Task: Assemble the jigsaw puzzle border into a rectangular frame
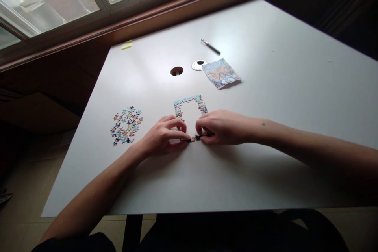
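A rectangular jigsaw puzzle border [188, 99] lies on the white table, its top edge light blue and its middle showing bare tabletop. At its lower left corner, my left hand [161, 134] has curled fingers, with thumb and fingertips gripping the dark bottom edge. My right hand [220, 128] is closed at the lower right, its fingers pinched on a dark puzzle piece [198, 137] in the bottom row. Small tan pieces show between the two hands. Both hands hide parts of the border's sides and lower corners. Left of them is a loose pile of puzzle pieces [126, 125].
Beyond the puzzle lie a printed picture packet [222, 73], a black pen [210, 46] and a round grommet cover [197, 65]. An open cable hole [176, 71] is cut in the white table [254, 181]. Yellow tape [126, 45] marks the far left edge, near the window.
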Available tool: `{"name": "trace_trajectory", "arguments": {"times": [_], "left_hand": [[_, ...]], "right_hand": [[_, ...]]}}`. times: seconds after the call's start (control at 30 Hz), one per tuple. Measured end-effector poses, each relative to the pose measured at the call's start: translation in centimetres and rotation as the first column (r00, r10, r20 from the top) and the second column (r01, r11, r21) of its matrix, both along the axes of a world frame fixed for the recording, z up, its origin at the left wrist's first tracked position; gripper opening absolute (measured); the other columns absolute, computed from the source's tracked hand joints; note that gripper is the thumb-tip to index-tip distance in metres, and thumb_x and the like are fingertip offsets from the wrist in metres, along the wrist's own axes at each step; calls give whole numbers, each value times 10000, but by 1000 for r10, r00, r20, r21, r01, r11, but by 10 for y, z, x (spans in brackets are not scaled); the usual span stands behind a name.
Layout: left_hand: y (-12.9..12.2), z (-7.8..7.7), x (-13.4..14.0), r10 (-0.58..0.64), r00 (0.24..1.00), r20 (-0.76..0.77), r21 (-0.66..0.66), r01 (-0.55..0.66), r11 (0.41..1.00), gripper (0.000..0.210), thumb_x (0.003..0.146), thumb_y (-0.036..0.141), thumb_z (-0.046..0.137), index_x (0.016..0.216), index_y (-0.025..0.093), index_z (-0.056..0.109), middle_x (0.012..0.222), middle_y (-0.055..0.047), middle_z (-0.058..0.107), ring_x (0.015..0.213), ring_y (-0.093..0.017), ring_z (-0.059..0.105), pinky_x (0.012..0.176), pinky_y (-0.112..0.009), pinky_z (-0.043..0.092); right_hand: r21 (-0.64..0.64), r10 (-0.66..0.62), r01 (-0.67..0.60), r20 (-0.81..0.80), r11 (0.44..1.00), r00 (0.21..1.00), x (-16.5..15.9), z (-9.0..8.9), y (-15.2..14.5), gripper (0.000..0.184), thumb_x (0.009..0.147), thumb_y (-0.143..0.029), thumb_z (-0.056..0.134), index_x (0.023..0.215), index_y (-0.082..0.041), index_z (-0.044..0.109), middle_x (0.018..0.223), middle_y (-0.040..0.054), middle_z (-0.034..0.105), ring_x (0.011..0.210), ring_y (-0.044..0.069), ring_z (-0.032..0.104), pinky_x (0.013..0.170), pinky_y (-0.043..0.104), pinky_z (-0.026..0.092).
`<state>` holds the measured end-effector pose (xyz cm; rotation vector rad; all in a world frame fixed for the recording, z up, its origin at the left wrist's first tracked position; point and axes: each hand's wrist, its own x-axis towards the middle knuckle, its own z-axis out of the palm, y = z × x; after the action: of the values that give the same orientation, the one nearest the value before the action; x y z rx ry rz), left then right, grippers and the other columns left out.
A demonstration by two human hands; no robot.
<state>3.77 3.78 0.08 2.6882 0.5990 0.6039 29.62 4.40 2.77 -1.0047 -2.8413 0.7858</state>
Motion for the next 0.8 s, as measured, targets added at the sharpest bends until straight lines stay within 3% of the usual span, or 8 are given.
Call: {"name": "trace_trajectory", "arguments": {"times": [0.37, 0.6, 0.8], "left_hand": [[-4, -1, 4, 33, 999, -22, 39, -33, 999, 113, 951, 265, 663, 1036, 269, 738, 1054, -44, 693, 985, -183, 590, 900, -348, 503], [-3, -1, 2, 11, 993, -115, 114, 3, 993, 208, 976, 271, 631, 1161, 332, 701, 1080, -29, 691, 998, -185, 584, 915, -359, 467], [-10, 6, 5, 18, 973, -230, 221, 35, 975, 208, 971, 227, 580, 1160, 275, 655, 1105, -60, 681, 1053, -219, 586, 929, -386, 439]], "right_hand": [[-8, 4, -4, -5, 1000, 1000, 0, 0, 1, 127, 828, -242, 604, 908, -218, 699, 832, 25, 707, 656, 142, 550, 608, 259, 327], [-11, 5, -5, -22, 1000, 1000, -1, -1, 0, 141, 828, -230, 599, 916, -197, 705, 827, 39, 700, 665, 147, 556, 609, 266, 340], [-67, 1, -8, -92, 998, 996, 8, 8, 10, 114, 848, -259, 606, 885, -196, 694, 744, 13, 664, 651, 134, 550, 607, 253, 356]]}}
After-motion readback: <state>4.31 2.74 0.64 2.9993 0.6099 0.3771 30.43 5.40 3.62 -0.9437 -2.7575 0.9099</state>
